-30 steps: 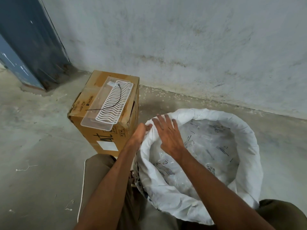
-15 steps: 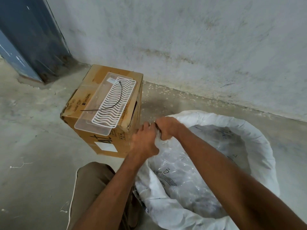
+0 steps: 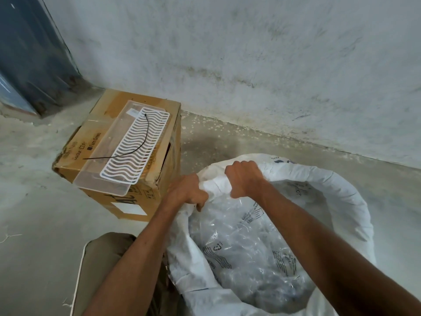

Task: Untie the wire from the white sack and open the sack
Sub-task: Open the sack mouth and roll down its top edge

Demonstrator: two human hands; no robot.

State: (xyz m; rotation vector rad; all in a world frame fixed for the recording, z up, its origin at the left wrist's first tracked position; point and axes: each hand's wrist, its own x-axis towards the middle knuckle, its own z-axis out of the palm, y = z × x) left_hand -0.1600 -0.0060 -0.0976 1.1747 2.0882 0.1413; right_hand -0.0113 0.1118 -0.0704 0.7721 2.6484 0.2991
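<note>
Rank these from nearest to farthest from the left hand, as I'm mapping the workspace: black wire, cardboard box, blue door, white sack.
1. white sack: its rim is gripped by the left hand.
2. cardboard box: just left of the hand.
3. black wire: on the box top.
4. blue door: far left corner.

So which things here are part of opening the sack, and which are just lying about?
Part of the job:
- white woven sack, rim rolled down
- left hand gripping the rim
- right hand gripping the rim
- thin black wire, already off

Lying about:
- brown cardboard box
- clear plastic tray
- white wavy plastic grid
</note>
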